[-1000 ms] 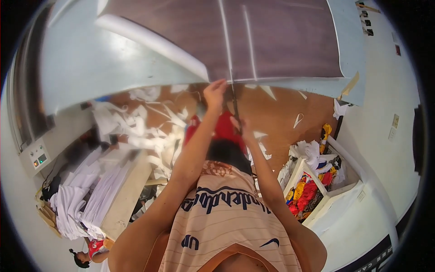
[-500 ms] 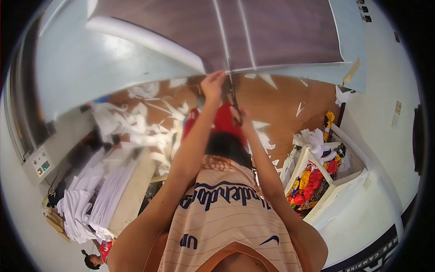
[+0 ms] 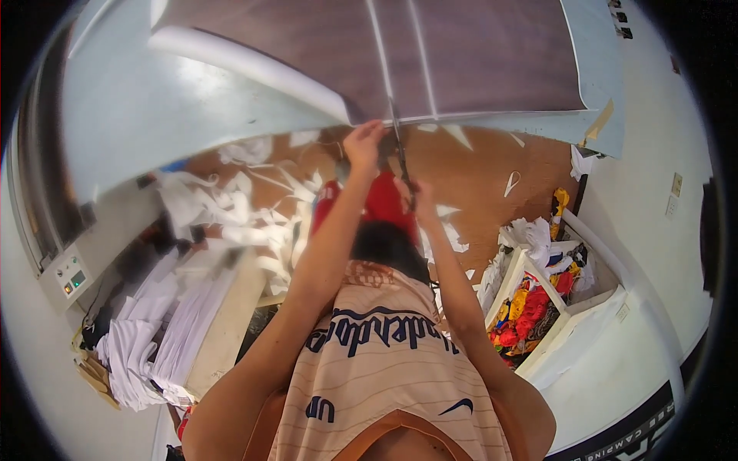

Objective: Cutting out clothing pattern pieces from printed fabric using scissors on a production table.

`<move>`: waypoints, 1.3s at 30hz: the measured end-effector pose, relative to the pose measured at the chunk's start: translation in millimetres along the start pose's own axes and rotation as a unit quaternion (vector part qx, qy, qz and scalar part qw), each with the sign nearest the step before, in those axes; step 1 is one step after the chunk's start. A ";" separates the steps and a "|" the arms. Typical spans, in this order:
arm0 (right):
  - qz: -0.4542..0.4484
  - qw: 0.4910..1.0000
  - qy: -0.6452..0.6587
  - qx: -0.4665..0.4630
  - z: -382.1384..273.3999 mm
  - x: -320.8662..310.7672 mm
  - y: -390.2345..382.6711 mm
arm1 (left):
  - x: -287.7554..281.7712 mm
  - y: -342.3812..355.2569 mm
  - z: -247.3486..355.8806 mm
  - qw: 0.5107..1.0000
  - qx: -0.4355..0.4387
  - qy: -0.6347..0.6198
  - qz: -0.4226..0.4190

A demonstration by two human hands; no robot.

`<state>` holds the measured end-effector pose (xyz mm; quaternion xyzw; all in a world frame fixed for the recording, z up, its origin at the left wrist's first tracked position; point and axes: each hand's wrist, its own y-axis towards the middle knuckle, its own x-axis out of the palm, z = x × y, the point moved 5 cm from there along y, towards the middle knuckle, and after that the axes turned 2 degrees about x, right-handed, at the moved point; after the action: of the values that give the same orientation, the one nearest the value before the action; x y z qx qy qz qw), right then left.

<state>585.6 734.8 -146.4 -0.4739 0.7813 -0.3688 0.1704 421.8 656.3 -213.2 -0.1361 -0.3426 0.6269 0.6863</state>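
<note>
Two bare hands reach out to the near edge of a large brown sheet (image 3: 461, 54) that lies on a pale blue table (image 3: 192, 115): the left hand (image 3: 363, 146) is closed in a pinch on the sheet's edge, and the right hand (image 3: 421, 196) is clenched around the handles of a pair of scissors (image 3: 400, 154). The scissor blades point away from the person and meet the sheet's edge just beside the left hand, in line with a pale strip running across the sheet, while white scraps (image 3: 231, 207) litter the brown floor (image 3: 492, 169) below and a white bin (image 3: 553, 307) of coloured cloth stands to the right
</note>
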 end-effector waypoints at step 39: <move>0.039 0.997 0.016 -0.071 -148.5 33.9 135.4 | 8.9 16.3 24.6 0.998 -0.001 0.060 0.007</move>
<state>394.2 804.7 -144.0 -0.4478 0.8262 -0.3128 0.1378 393.3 661.7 -202.6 -0.1765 -0.3001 0.6222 0.7012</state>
